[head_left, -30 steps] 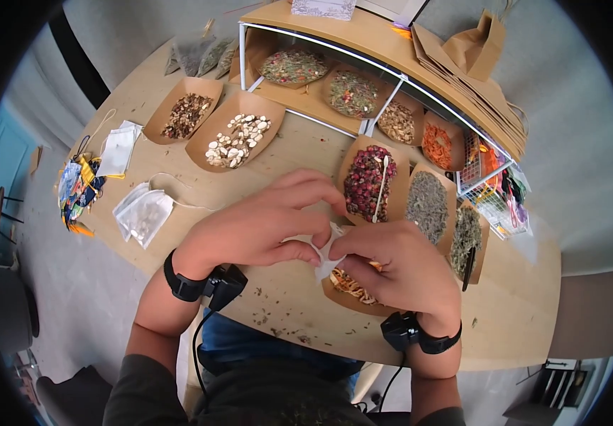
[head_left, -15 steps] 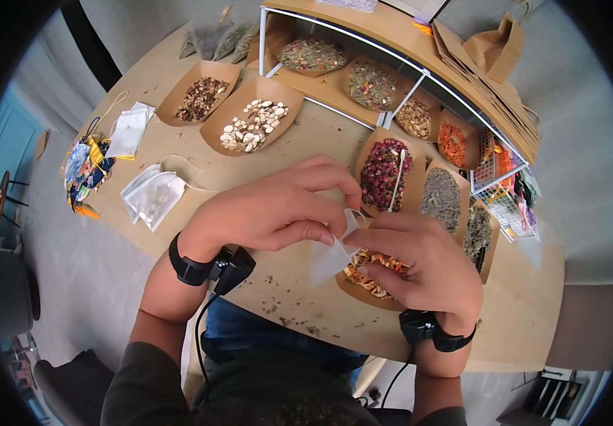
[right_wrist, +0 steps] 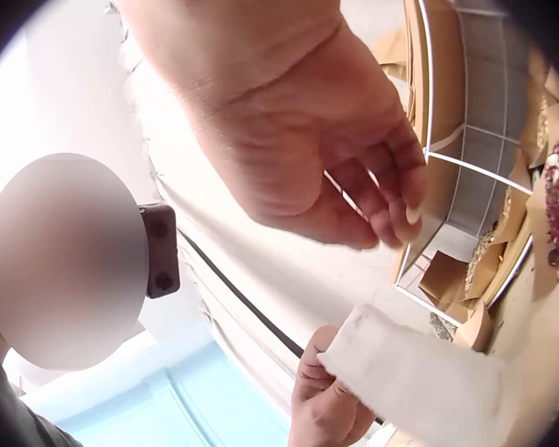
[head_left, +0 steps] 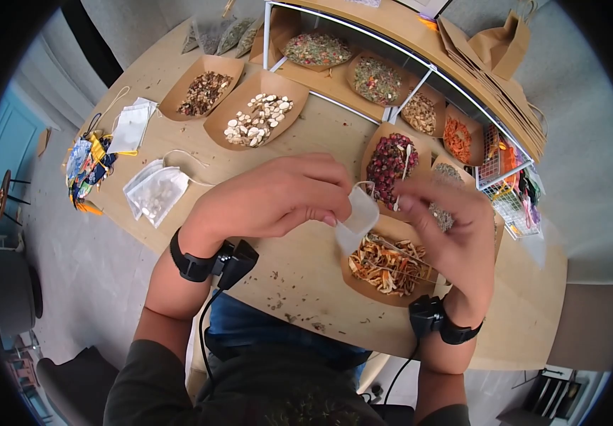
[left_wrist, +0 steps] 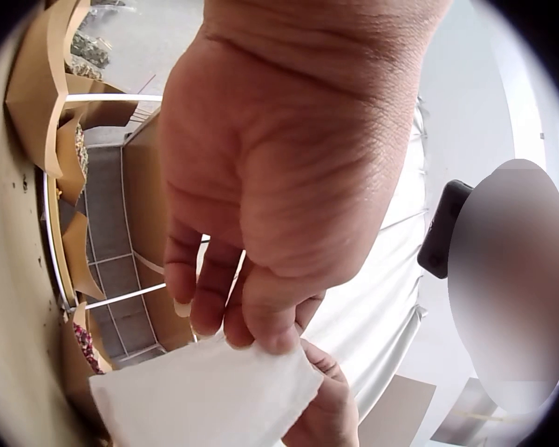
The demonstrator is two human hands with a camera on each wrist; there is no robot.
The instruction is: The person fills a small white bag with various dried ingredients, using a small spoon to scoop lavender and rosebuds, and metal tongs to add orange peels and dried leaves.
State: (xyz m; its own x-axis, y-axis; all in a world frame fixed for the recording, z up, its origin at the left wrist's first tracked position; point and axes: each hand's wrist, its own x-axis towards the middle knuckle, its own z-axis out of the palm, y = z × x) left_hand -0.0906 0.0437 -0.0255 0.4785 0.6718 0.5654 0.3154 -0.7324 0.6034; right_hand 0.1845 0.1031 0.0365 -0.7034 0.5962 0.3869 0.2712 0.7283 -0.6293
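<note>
My left hand (head_left: 271,195) pinches the edge of a small white pouch (head_left: 357,219) between thumb and fingers. In the left wrist view, the pouch (left_wrist: 205,396) hangs flat below the fingertips of that hand (left_wrist: 270,177). My right hand (head_left: 459,227) is apart from the pouch, to its right, over the trays. Its fingers are loosely bent, and the right wrist view shows nothing held in this hand (right_wrist: 307,149). Dried orange-and-white strips (head_left: 388,266) lie in a paper tray under the hands, with thin strings above them. Red dried buds (head_left: 389,165) carry a thin white spoon (head_left: 406,167).
Left on the table are filled white pouches (head_left: 156,195), flat pouches (head_left: 133,128) and patterned bundles (head_left: 90,167). Trays of brown pieces (head_left: 207,92) and pale slices (head_left: 260,121) stand behind. A wire-framed shelf (head_left: 267,35) holds more trays; paper bags (head_left: 494,85) lie on top.
The right hand has let go of the pouch and moved right. The left hand still pinches the pouch, which now shows more fully. The head view has shifted slightly.
</note>
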